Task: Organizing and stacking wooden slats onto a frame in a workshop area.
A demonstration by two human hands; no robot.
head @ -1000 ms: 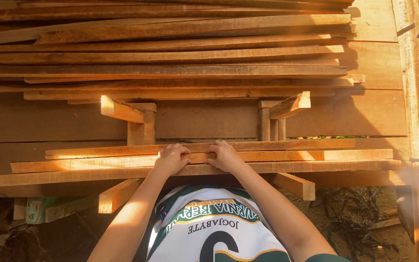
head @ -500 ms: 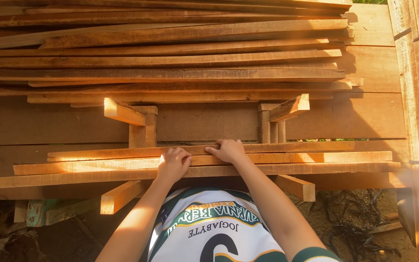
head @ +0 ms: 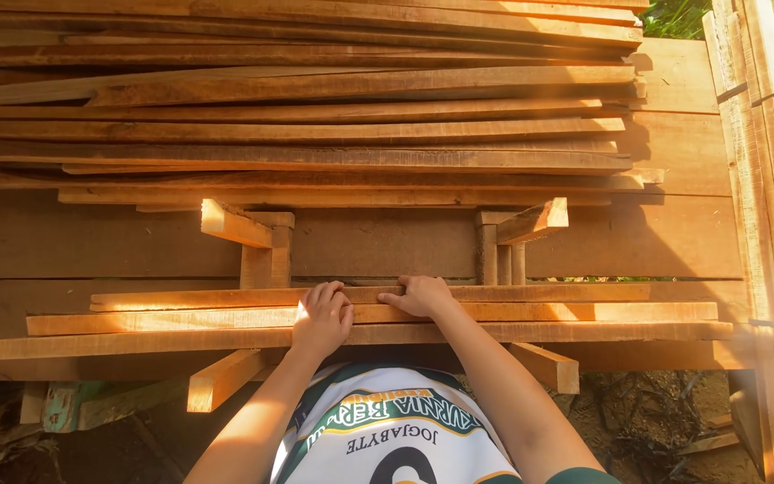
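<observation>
Left hand [head: 320, 320]: fingers curled, lying flat on the middle plank [head: 530, 313].
Right hand [head: 423, 295]: fingers spread, pressing the top plank [head: 566, 292], not wrapped around it.
Planks: long, stiff, probably heavy; best gripped along the edges.

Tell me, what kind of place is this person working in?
Probably an outdoor timber yard or rough carpentry spot: stacked rough-sawn planks, wooden support rails, bare dirt ground, and both hands resting on boards.

Open gap above 3 planks [head: 494, 312] — overhead stack [head: 315, 134] and brackets [head: 266, 242] block.
</observation>
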